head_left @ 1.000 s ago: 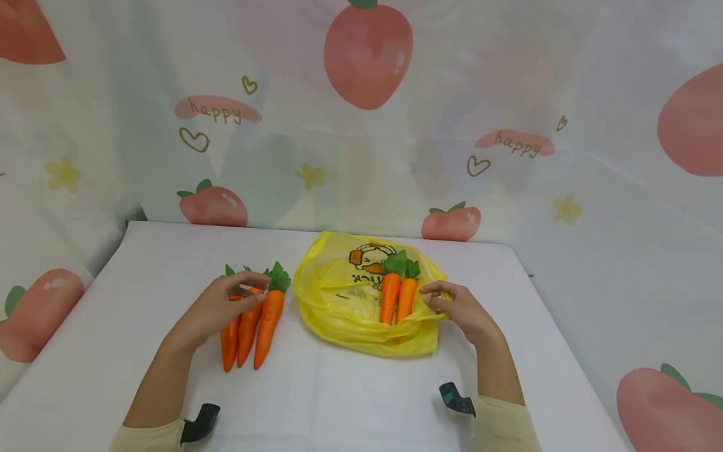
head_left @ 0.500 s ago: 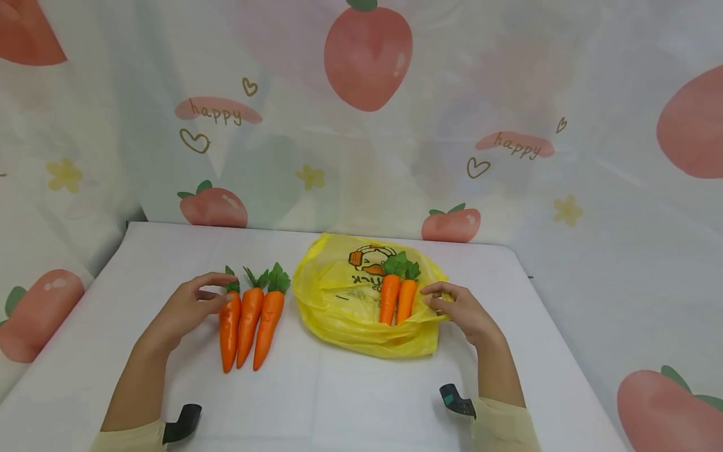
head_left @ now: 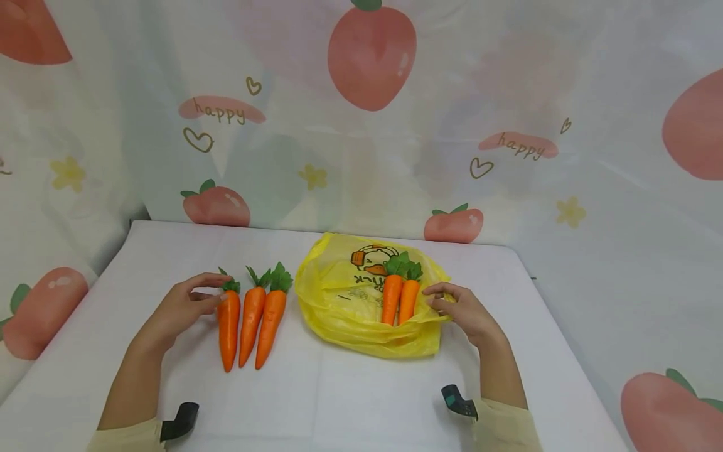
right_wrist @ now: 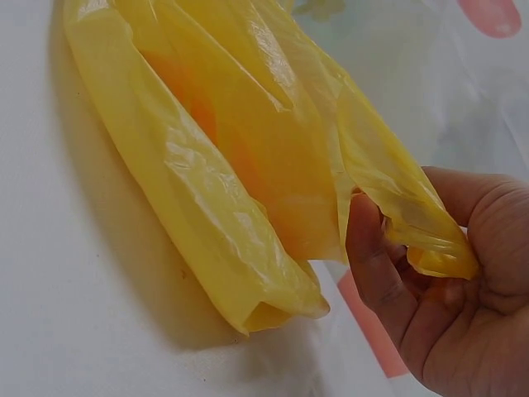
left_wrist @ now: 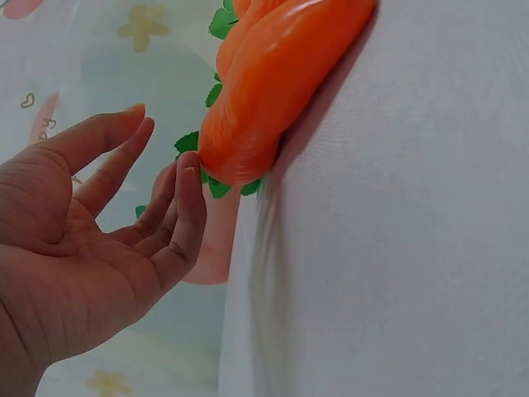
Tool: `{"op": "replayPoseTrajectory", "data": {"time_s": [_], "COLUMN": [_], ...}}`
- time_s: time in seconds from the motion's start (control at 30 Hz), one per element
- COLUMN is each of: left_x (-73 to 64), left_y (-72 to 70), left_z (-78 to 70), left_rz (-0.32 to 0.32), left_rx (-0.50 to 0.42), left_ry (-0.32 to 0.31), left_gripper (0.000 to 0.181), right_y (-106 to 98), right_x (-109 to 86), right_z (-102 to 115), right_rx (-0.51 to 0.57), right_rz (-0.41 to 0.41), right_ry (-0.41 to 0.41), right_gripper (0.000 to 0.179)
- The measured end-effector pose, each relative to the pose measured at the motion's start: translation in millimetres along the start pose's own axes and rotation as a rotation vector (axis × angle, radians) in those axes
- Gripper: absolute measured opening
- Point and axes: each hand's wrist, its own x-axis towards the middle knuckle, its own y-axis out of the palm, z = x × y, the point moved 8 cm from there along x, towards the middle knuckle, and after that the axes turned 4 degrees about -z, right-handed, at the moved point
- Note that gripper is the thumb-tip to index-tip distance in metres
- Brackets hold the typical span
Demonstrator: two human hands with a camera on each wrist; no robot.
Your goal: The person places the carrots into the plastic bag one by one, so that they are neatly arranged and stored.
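Note:
My left hand [head_left: 183, 307] is at the leafy top of the leftmost carrot [head_left: 228, 333]. In the left wrist view its fingertips lie right at this carrot's [left_wrist: 256, 107] leaf end, the fingers loosely bent and not wrapped round it. Alongside lie a middle carrot [head_left: 251, 326] and a third carrot [head_left: 271, 329], leaves toward the back. My right hand [head_left: 460, 311] grips the rim of a yellow plastic bag [head_left: 339, 314], and a fold of the bag [right_wrist: 405, 207] runs between thumb and fingers. Two carrots [head_left: 391, 298] lie in the bag's mouth, their lower ends hidden by its front.
A white cloth-covered table [head_left: 282, 408] carries everything. Behind it hangs a curtain [head_left: 361, 163] printed with fruit, flowers and hearts, and similar cloth closes both sides. A black wrist mount [head_left: 181, 420] juts from the left sleeve, another mount [head_left: 459, 402] from the right.
My left hand has moved left, from over the three carrots to the leftmost one's top. That carrot now lies slightly apart from the middle one. My right hand stays on the bag.

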Motion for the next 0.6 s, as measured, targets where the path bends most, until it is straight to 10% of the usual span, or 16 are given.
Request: {"op": "replayPoseTrajectory", "data": {"time_s": [0.6], "left_x": [1.5], "left_y": [-0.7], "left_z": [15.2], "left_rz": [0.019], "left_rx": [-0.045], "left_ry": [-0.05], "left_gripper": [0.048], "right_y": [1.0], "right_x": [0.5], "right_z": [-0.2], "right_rx": [-0.002], "right_rz": [0.007], "right_ry": [0.005], "right_gripper": [0.028]}}
